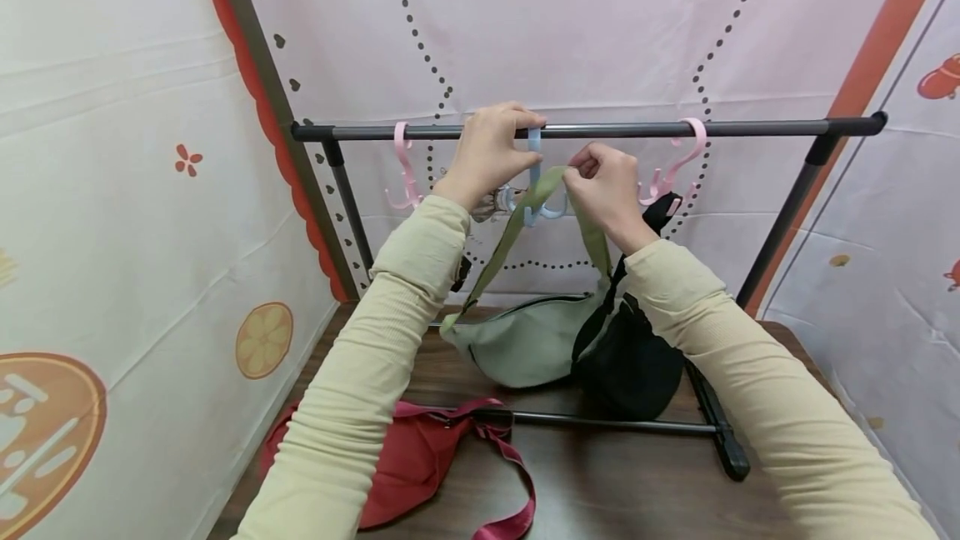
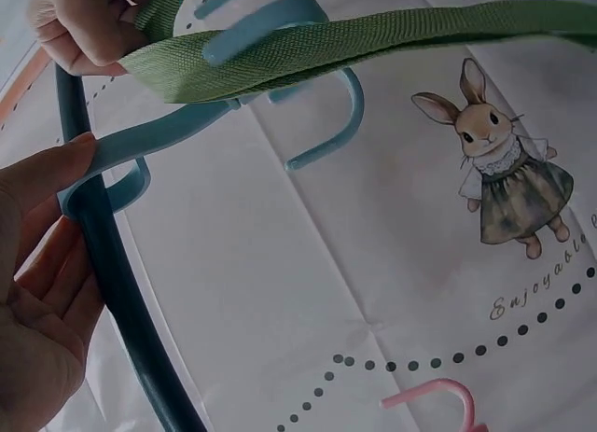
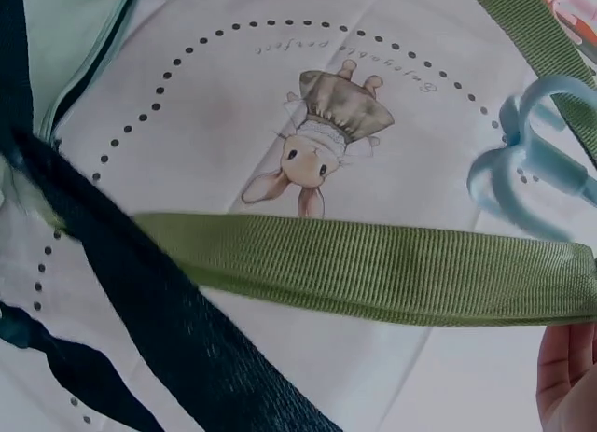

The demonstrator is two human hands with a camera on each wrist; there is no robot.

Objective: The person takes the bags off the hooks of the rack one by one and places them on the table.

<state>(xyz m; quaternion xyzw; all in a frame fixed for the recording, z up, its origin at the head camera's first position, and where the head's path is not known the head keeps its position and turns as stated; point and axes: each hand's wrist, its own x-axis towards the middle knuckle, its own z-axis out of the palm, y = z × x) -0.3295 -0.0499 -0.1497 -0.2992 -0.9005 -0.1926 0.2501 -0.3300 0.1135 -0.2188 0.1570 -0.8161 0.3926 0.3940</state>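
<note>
My left hand [image 1: 487,148] is up at the black rail [image 1: 615,132], thumb and fingers gripping a light blue hook [image 1: 535,158] where it hooks over the rail. Beside it, my right hand [image 1: 606,186] pinches the top of a green strap [image 1: 504,252]. This strap belongs to a pale green waist bag [image 1: 525,344], which hangs below, close over the table. In the left wrist view the green strap [image 2: 373,49] passes behind one prong of the blue hook [image 2: 177,138]. From the right wrist view, the strap [image 3: 392,269] runs taut to my fingertips [image 3: 567,367].
Pink hooks [image 1: 406,165] [image 1: 693,148] hang on either side along the rail. A black bag [image 1: 633,365] hangs from the right one, overlapping the green bag. A red bag [image 1: 416,465] lies on the wooden table [image 1: 615,490] by the rack's lower bar [image 1: 600,421].
</note>
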